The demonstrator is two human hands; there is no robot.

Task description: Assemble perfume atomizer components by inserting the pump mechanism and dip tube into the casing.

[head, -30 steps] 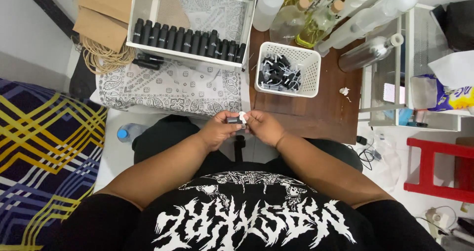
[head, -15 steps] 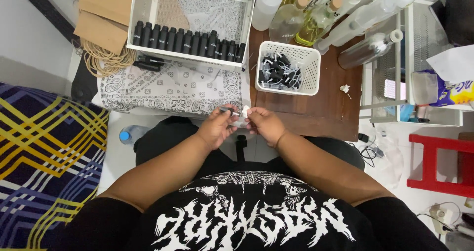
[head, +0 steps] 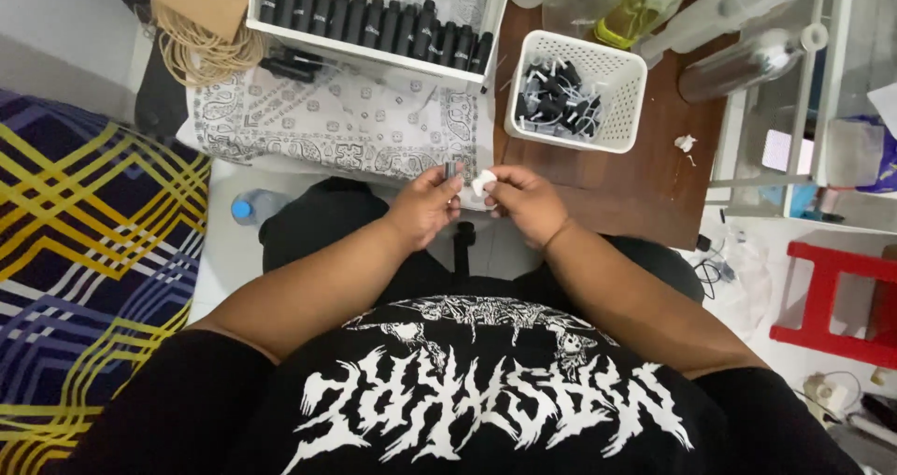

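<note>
The left hand (head: pixel 425 204) pinched a small dark tube (head: pixel 451 170) upright at its fingertips, while the right hand (head: pixel 528 199) pinched a white scrap (head: pixel 483 183) just beside it, both above the lap, near the patterned cloth (head: pixel 346 129). The tube looked light, rigid and smooth, best gripped around its sides. Fingers hid its lower part; whether the scrap was tissue or a cap was unclear.
</note>
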